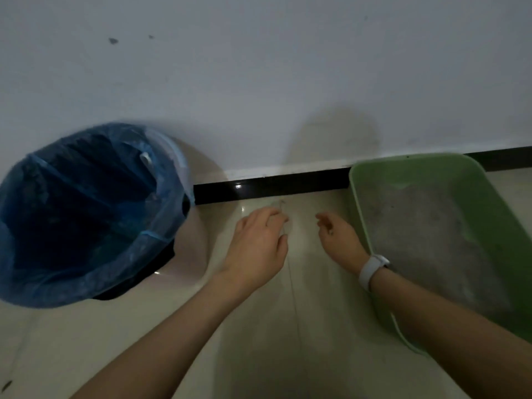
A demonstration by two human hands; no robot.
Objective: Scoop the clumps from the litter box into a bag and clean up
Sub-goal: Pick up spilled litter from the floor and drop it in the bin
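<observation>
1. Head view: your green litter box (374, 226) sits on the floor at the right, its far end against the black baseboard (270, 187). Grey litter (426, 237) covers its bottom; no clump can be told apart in the dim light.
2. Your right hand (339, 239) hovers over the floor tile just left of the box's near wall. Its fingers are loosely curled, tips drawn toward the thumb; a few small dark specks lie in the palm. Whether the fingers pinch anything cannot be told.
3. A white wristband (371, 269) circles your right wrist, and the forearm crosses above the box's near corner.
4. Your left hand (259, 249) hangs palm down over the floor (259, 341), between the bin and the right hand. Its fingers curl downward; whether they hold anything cannot be told.
5. The two hands are near each other but apart.
6. A bin lined with a blue bag (86, 214) stands at the left, its mouth open, close to the white wall (259, 82).
</observation>
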